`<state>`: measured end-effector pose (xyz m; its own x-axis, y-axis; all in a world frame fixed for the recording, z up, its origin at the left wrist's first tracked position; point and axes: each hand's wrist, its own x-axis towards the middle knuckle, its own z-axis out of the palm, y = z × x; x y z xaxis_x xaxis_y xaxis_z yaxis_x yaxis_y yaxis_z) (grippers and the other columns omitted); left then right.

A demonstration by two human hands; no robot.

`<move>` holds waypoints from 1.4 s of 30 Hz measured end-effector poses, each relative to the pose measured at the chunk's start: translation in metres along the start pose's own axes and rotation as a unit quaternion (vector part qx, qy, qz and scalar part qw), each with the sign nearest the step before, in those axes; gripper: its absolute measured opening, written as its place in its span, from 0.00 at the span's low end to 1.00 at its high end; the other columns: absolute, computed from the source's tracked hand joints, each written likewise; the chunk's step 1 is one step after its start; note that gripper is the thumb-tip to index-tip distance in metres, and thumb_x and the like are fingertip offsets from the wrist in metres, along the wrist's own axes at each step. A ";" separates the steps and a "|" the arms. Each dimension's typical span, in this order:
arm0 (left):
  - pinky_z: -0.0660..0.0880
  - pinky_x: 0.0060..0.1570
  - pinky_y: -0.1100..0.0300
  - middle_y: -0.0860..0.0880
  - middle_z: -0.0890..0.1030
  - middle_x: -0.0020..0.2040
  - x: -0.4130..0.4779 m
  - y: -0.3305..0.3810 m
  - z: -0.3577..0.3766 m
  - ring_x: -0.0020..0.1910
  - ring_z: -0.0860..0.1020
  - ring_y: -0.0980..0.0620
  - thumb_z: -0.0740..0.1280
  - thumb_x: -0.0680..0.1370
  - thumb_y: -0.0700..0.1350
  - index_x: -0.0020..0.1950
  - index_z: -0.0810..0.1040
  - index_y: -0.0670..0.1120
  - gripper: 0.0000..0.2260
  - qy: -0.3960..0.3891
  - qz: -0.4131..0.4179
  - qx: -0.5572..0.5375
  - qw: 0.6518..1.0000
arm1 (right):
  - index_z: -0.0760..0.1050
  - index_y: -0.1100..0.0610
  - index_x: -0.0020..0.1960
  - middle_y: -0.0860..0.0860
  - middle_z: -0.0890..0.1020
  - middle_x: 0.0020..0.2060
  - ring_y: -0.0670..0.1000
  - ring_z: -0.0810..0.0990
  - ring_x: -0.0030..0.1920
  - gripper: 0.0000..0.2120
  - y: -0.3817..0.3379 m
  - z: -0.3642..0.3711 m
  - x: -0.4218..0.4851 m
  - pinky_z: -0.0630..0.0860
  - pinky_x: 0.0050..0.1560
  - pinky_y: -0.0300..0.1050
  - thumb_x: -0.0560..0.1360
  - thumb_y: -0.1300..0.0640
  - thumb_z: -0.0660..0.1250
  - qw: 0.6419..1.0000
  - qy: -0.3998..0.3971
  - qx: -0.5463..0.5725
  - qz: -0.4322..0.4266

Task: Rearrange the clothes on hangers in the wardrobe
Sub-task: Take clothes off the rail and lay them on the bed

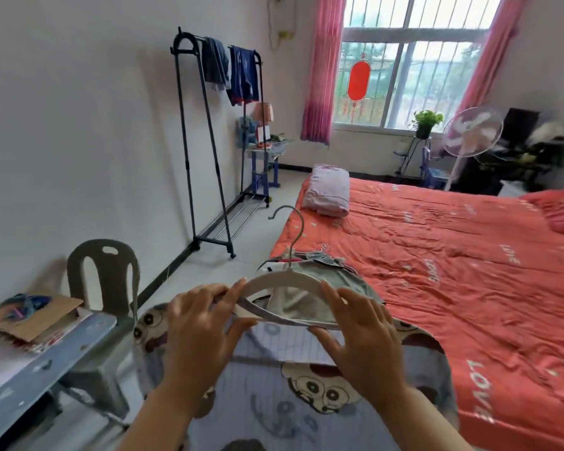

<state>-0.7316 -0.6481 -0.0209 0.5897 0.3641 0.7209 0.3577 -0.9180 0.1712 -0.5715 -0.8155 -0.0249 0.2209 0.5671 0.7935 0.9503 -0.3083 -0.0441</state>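
Orange-red bed (437,255) across the right half, its near-left corner just beside the hands, its left edge running away toward the window wall. Bare pale floor strip (241,242) between that edge and the left wall, narrow but open, leading to a black clothes rack (205,151) standing against the wall. Two blue garments (238,73) draped at the far end of the rack's top rail, the near stretch of rail bare.

Cartoon-print garment (274,385) spread low in the middle, hanging from the hands, its grey neck band stretched between them. Blue-grey table (46,359) at the lower left, a grey plastic chair (108,275) close behind it, both crowding the left side. Small heap of clothes (323,275) on the bed's near corner, right behind the hanger.

White hanger (284,278) at chest height in the centre, inside the garment's neck opening, long axis left to right, metal hook upward and away, tip curling left. Left hand (199,327) with fingers over the hanger's left arm and thumb beneath, pinching it with the neck band. Right hand (362,333) with fingers curled over the right arm, thumb under, gripping likewise.
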 end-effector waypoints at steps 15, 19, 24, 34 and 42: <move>0.72 0.50 0.41 0.44 0.81 0.46 0.138 -0.012 0.199 0.49 0.74 0.47 0.52 0.76 0.62 0.58 0.80 0.42 0.29 -0.024 0.042 -0.075 0.996 | 0.67 0.56 0.67 0.54 0.80 0.49 0.48 0.72 0.49 0.33 0.160 0.110 0.052 0.76 0.47 0.44 0.67 0.45 0.70 0.995 -0.028 -0.078 0.055; 0.73 0.48 0.41 0.44 0.81 0.46 0.181 -0.029 0.245 0.50 0.70 0.50 0.52 0.76 0.63 0.57 0.80 0.42 0.29 -0.048 0.042 -0.098 0.993 | 0.66 0.56 0.67 0.54 0.80 0.48 0.48 0.72 0.49 0.37 0.192 0.149 0.079 0.77 0.46 0.45 0.63 0.47 0.75 0.993 -0.040 -0.091 0.067; 0.72 0.49 0.42 0.45 0.80 0.47 0.221 -0.045 0.296 0.51 0.70 0.50 0.52 0.76 0.63 0.58 0.80 0.43 0.29 -0.073 0.042 -0.111 0.990 | 0.67 0.56 0.66 0.54 0.81 0.49 0.50 0.74 0.49 0.38 0.229 0.190 0.104 0.78 0.47 0.47 0.61 0.48 0.78 0.991 -0.051 -0.094 0.085; 0.72 0.49 0.45 0.46 0.80 0.47 0.285 -0.060 0.416 0.49 0.77 0.48 0.59 0.72 0.60 0.58 0.80 0.43 0.26 -0.127 0.010 -0.079 0.989 | 0.66 0.54 0.66 0.54 0.80 0.49 0.51 0.76 0.49 0.40 0.335 0.298 0.135 0.77 0.49 0.48 0.60 0.49 0.79 0.988 -0.097 -0.021 0.119; 0.73 0.48 0.45 0.47 0.80 0.46 0.318 -0.064 0.545 0.45 0.80 0.45 0.71 0.68 0.55 0.58 0.80 0.44 0.23 -0.190 -0.039 -0.047 0.980 | 0.68 0.54 0.65 0.54 0.81 0.49 0.53 0.77 0.49 0.41 0.435 0.407 0.129 0.77 0.47 0.50 0.56 0.52 0.82 0.972 -0.165 0.052 0.159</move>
<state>-0.1728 -0.3877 -0.1687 0.7971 0.4486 0.4042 0.3537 -0.8894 0.2896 -0.0405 -0.5658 -0.1883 0.5487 0.6754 0.4927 0.8360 -0.4392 -0.3289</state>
